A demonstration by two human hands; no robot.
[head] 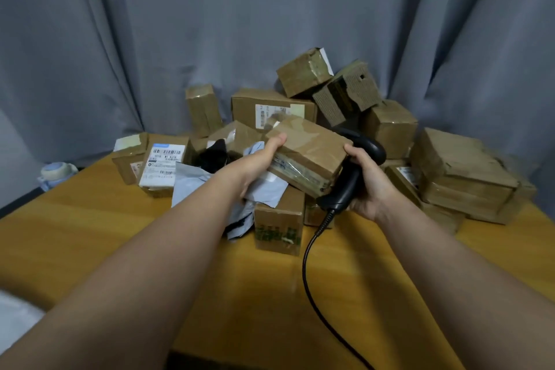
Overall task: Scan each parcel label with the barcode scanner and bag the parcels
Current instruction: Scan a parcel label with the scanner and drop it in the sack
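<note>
My left hand (261, 162) grips a flat brown taped parcel (309, 147) from its left end, thumb on top, holding it tilted above the pile. My right hand (368, 180) holds the black barcode scanner (351, 171) by its handle, with the thumb touching the parcel's right corner. The scanner's head sits behind the parcel and its black cable (312, 273) trails down over the table. The parcel's label is not visible from here.
Several cardboard parcels are heaped at the back of the yellow wooden table (120, 243), some with white labels (163, 165). Grey plastic mailer bags (261, 189) lie under my left hand. A box (279, 219) stands in front. Grey curtains hang behind.
</note>
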